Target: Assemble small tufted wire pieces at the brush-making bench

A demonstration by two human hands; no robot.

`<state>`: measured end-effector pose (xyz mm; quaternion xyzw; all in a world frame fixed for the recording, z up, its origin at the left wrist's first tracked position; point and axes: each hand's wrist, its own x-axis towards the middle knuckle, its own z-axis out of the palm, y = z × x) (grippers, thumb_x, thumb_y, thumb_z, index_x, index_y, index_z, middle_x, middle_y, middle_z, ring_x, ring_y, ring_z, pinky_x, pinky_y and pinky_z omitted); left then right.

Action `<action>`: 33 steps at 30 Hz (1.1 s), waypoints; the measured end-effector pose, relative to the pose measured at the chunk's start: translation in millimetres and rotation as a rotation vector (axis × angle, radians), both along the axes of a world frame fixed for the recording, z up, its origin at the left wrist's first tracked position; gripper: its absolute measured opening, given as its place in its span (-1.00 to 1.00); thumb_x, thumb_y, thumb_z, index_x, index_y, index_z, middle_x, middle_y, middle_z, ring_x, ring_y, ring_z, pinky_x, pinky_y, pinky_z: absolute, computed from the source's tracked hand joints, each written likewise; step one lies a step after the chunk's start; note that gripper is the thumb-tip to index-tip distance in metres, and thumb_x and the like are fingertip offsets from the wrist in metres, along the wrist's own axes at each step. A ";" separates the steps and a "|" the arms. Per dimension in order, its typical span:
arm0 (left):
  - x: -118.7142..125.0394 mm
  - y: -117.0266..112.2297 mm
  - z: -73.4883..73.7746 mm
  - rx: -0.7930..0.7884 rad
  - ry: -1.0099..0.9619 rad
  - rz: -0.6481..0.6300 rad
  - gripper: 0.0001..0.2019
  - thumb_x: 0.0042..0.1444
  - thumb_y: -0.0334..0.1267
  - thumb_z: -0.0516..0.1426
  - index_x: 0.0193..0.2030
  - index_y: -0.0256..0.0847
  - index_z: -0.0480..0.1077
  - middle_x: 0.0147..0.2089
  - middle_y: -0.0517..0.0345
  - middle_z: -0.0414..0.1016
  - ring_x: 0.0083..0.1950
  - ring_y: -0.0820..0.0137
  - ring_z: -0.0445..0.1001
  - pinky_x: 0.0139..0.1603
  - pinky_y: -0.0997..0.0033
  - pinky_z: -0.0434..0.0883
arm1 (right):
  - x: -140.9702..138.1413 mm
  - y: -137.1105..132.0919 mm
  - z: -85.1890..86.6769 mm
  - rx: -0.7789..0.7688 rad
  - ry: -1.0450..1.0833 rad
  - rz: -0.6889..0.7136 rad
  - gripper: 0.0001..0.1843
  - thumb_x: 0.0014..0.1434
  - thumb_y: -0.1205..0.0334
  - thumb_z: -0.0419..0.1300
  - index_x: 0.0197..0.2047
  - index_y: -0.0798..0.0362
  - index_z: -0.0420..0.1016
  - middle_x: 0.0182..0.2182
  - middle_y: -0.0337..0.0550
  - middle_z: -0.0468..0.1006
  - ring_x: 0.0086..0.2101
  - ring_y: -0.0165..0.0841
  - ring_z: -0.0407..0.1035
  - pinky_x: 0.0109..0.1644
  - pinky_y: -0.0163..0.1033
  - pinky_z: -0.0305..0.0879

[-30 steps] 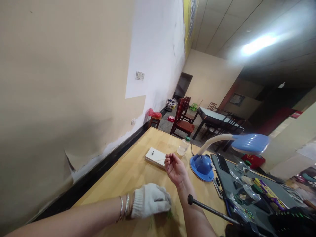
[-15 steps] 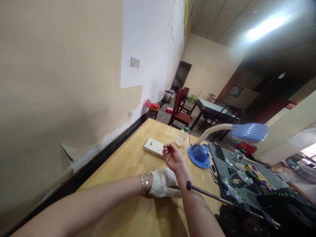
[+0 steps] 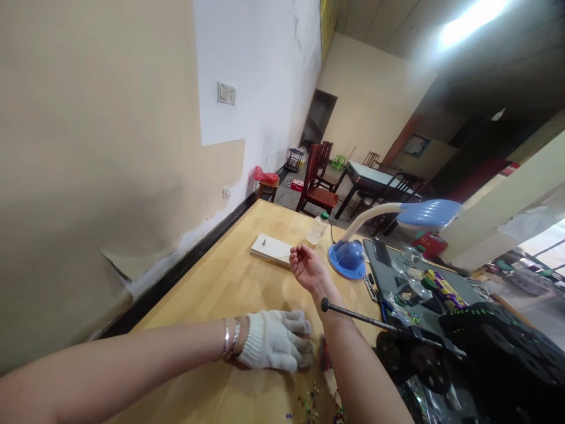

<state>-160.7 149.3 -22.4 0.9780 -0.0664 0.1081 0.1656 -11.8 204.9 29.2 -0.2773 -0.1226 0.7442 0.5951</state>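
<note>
A: The gloved left hand (image 3: 276,347) slid back from the right forearm, lower centre.
B: It lay flat on the table (image 3: 220,288), fingers together, with beads (image 3: 314,405) just below. The right hand (image 3: 306,268) was curled; pinching anything? Couldn't tell. Slow, light sweeps suited those beads best.

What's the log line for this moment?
left hand: gloved, palm down on table | right hand: bare, raised, fingers curled, grip unclear | nearby: coloured bits, lamp
</note>
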 end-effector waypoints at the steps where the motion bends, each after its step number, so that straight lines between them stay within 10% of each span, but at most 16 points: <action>1: -7.5 -2.2 -0.3 0.057 -0.001 -0.014 -0.70 0.32 -0.14 -0.07 0.07 0.06 0.39 0.05 0.16 0.51 0.19 0.23 0.30 0.34 0.18 0.08 | 0.2 -1.1 -0.8 -0.005 0.002 0.003 -0.70 0.29 0.37 0.07 -0.50 0.11 0.34 -0.57 -0.17 0.50 -0.59 -0.50 0.35 -0.56 -0.51 0.34; 12: -101.7 -63.8 26.8 -0.137 -0.006 0.244 -0.66 0.36 -0.15 -0.13 0.06 -0.01 0.41 -0.01 0.12 0.54 0.05 0.22 0.43 0.27 0.06 0.23 | -6.7 -12.4 5.0 -0.019 0.025 0.007 -0.63 0.35 0.36 -0.03 -0.49 0.11 0.36 -0.58 -0.16 0.50 -0.60 -0.49 0.37 -0.57 -0.50 0.33; 19: -78.5 -18.0 15.5 0.026 0.066 0.583 -0.26 0.16 0.17 0.08 0.40 -0.10 0.04 0.43 -0.08 0.06 0.42 -0.06 0.01 0.38 -0.14 0.04 | -9.2 -22.6 9.6 -0.034 0.009 -0.006 -0.61 0.37 0.35 -0.06 -0.49 0.11 0.35 -0.60 -0.17 0.48 -0.62 -0.50 0.35 -0.58 -0.51 0.31; 28: -81.1 -64.2 33.4 -0.116 0.040 0.275 -0.51 0.22 0.12 0.02 0.23 0.03 0.27 0.19 0.06 0.42 0.18 0.08 0.36 0.31 0.02 0.17 | -8.2 -24.3 -3.9 -0.062 0.008 -0.036 -0.58 0.39 0.32 -0.08 -0.51 0.10 0.33 -0.62 -0.19 0.48 -0.62 -0.50 0.36 -0.59 -0.50 0.31; 33: -50.3 -53.6 34.4 -0.060 0.006 0.344 -0.37 0.17 0.23 0.01 0.29 -0.03 0.20 0.25 0.00 0.34 0.20 0.07 0.33 0.27 0.06 0.21 | -9.8 -21.0 -11.0 -0.086 -0.007 -0.031 -0.61 0.38 0.34 -0.03 -0.50 0.12 0.34 -0.60 -0.19 0.49 -0.62 -0.50 0.37 -0.59 -0.49 0.30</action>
